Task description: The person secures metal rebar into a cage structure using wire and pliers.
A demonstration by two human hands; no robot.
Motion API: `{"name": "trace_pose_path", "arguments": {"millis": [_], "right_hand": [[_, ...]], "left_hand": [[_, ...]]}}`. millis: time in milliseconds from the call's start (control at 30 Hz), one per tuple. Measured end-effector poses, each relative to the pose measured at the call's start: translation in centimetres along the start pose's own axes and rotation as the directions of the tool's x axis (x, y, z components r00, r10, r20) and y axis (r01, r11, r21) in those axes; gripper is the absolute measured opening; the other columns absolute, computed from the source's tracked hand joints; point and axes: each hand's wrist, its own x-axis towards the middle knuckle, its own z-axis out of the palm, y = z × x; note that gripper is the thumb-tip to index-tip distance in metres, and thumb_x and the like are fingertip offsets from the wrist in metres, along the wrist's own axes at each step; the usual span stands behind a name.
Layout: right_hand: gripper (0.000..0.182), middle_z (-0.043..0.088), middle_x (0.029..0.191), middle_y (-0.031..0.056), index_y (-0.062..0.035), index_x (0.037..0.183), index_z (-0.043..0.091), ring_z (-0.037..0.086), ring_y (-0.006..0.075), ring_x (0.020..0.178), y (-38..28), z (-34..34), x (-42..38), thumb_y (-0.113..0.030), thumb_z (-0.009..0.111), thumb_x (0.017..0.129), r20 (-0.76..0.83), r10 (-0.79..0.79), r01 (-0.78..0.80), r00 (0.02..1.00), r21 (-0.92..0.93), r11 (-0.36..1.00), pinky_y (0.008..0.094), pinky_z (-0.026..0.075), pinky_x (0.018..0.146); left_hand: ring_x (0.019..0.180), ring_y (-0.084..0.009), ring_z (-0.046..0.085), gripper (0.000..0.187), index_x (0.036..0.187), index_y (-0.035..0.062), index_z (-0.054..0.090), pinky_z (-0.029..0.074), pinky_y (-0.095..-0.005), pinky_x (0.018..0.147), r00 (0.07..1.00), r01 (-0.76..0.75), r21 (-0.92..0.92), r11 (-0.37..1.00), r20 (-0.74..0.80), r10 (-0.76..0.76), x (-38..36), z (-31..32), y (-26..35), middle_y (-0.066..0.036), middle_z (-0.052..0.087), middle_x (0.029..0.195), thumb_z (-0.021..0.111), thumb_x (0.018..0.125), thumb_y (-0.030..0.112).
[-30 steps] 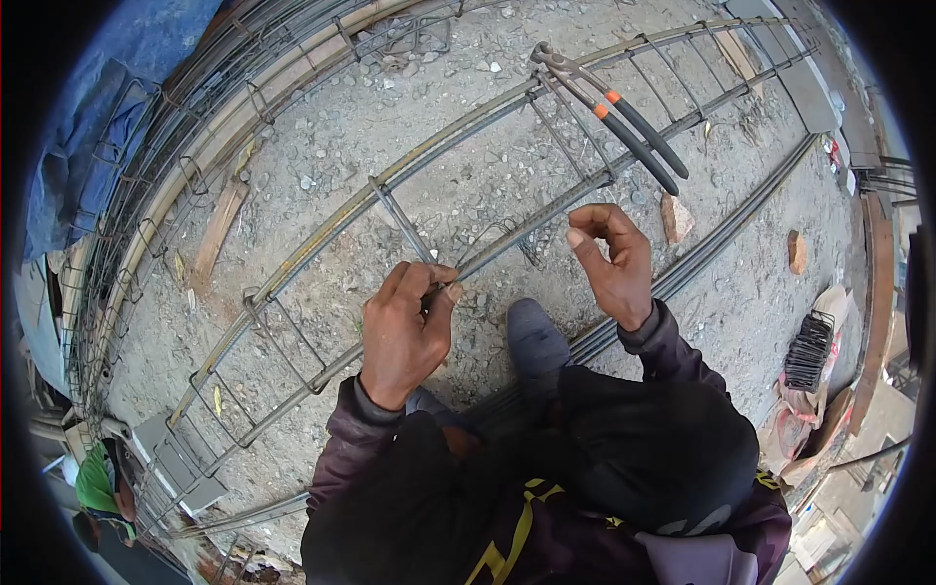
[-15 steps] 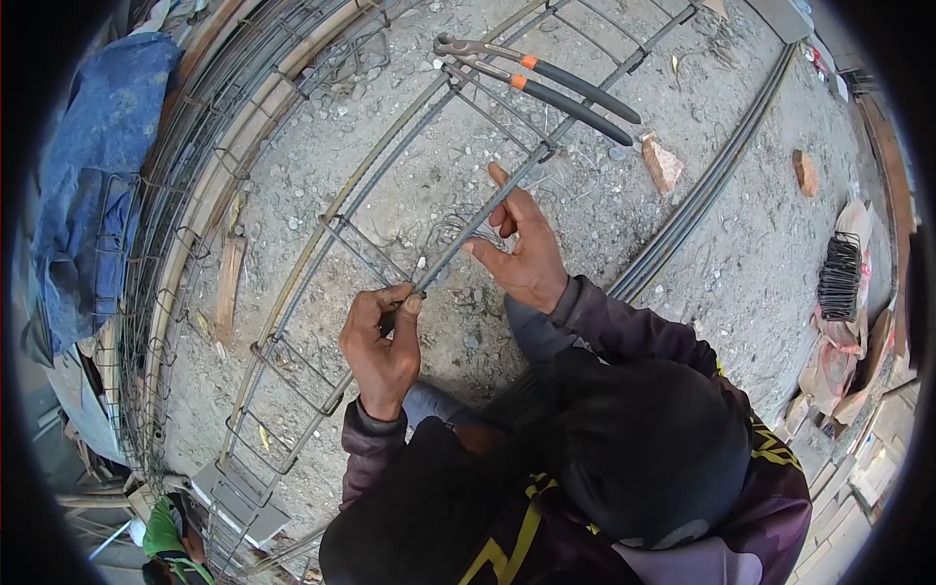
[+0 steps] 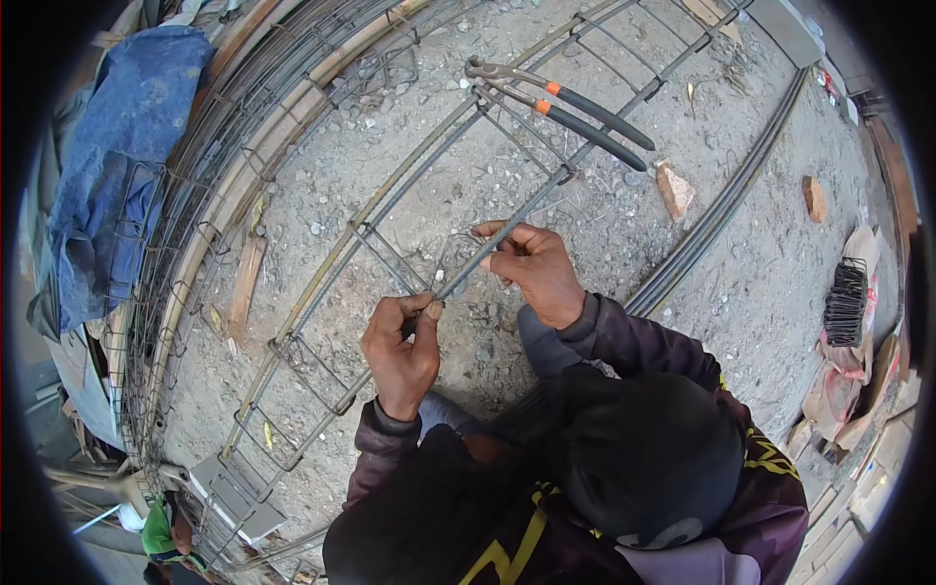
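My left hand (image 3: 402, 353) pinches thumb and forefinger at a corner where a crosswise stirrup meets the near bar of a rebar cage (image 3: 405, 219). Just up along that bar, my right hand (image 3: 541, 278) is closed, its forefinger reaching past the bar and its thumb bent toward it. What its fingertips grip is too small to make out. Thin loops of wire (image 3: 456, 246) show beside the fingers. Farther up, black-handled pincers (image 3: 595, 137) with orange bands lie across the cage, jaws toward the upper left.
Bundled rebar and stirrups run along the left, beside a blue tarp (image 3: 122, 127). Loose long bars (image 3: 717, 210) and brick pieces (image 3: 675, 190) lie on the gravel to the right. A stack of stirrups (image 3: 844, 304) is at far right. Another person's green clothing (image 3: 158, 531) shows lower left.
My right hand's fingers have drawn in from a spread pose and come lower along the bar, closer to my left hand. My left hand keeps its pinch. The view has shifted slightly.
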Motion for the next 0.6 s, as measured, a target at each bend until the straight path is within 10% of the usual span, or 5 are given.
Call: {"name": "trace_pose_path", "arguments": {"millis": [200, 367, 400, 600], "right_hand": [[0.043, 0.05, 0.082, -0.0034, -0.002, 0.124, 0.067, 0.045, 0.005, 0.063, -1.2, -0.8, -0.4, -0.003, 0.074, 0.081, 0.063, 0.108, -0.108, 0.992, 0.007, 0.994, 0.0251, 0.042, 0.058], [0.039, 0.055, 0.095, -0.0013, -0.0059, 0.119, 0.068, 0.043, 0.0041, 0.062, -0.1, -1.8, -0.5, -0.004, 0.077, 0.081, 0.047, -0.177, 0.172, 0.983, -0.573, 0.801, 0.0237, 0.039, 0.056], [0.039, 0.052, 0.09, -0.001, -0.0088, 0.12, 0.069, 0.044, 0.0055, 0.061, 0.4, -1.9, -0.5, -0.006, 0.077, 0.082, 0.075, -0.206, 0.21, 0.976, -0.59, 0.78, 0.0253, 0.04, 0.056], [0.028, 0.053, 0.07, -0.0023, -0.0016, 0.112, 0.069, 0.048, 0.0065, 0.056, 1.3, -1.7, 1.0, -0.007, 0.074, 0.086, 0.069, 0.108, -0.093, 0.992, -0.19, 0.977, 0.026, 0.045, 0.055]], "left_hand": [[0.071, -0.0183, 0.067, 0.009, 0.089, -0.002, 0.067, 0.054, -0.0289, 0.064, 1.0, -0.011, -0.02, 1.0, -0.02, 0.01, -0.2, 0.2, 0.3, -0.012, 0.068, 0.081, 0.075, 0.085, 0.003], [0.071, -0.0103, 0.061, 0.011, 0.092, -0.0054, 0.067, 0.049, -0.025, 0.063, 0.999, -0.05, -0.011, 0.999, -0.002, 0.05, -0.2, 0.2, -0.4, -0.008, 0.067, 0.079, 0.073, 0.088, 0.003], [0.071, -0.0204, 0.067, 0.009, 0.087, -0.0014, 0.067, 0.052, -0.0295, 0.062, 0.999, -0.027, -0.015, 1.0, -0.024, 0.026, -0.1, 0.2, -0.1, -0.012, 0.068, 0.081, 0.075, 0.085, 0.003], [0.066, -0.0203, 0.066, 0.01, 0.088, -0.0017, 0.066, 0.05, -0.0297, 0.058, 0.999, -0.036, -0.011, 0.999, -0.034, 0.036, 0.0, 0.0, 0.3, -0.013, 0.066, 0.08, 0.074, 0.084, 0.001]]}}
